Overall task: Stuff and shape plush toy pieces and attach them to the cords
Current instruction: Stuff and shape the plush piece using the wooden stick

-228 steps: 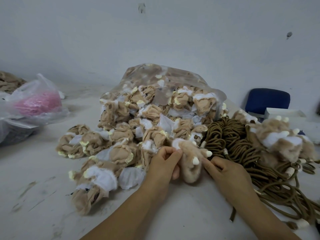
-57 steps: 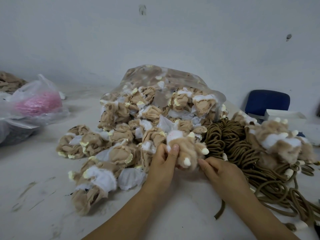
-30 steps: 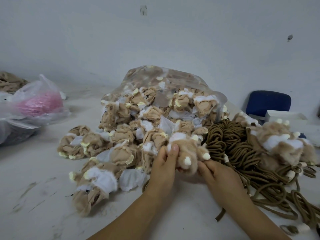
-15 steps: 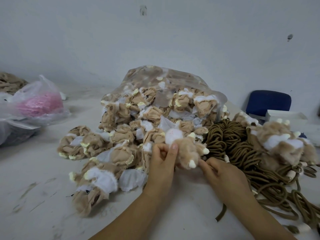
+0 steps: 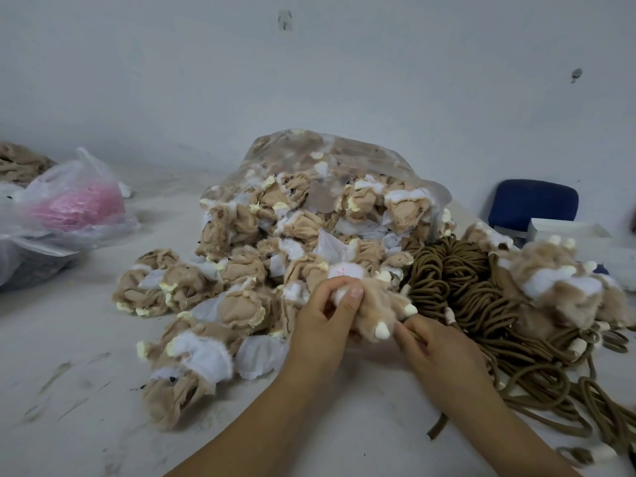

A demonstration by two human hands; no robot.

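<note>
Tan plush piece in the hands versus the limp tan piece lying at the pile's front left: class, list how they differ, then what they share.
The fluffy tan plush piece shows fur outward and looks plump; the limp tan piece shows smooth fabric and sags. The left hand and right hand hold the fluffy piece; the limp piece lies untouched on the white table. Both are tan with white patches and cream nubs.

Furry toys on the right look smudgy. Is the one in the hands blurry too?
In the head view, the furry toys near the right edge are smeared, likely wide-angle softness or motion; the plush piece held by the left hand and right hand is sharper; light is soft, shadows faint.
</note>
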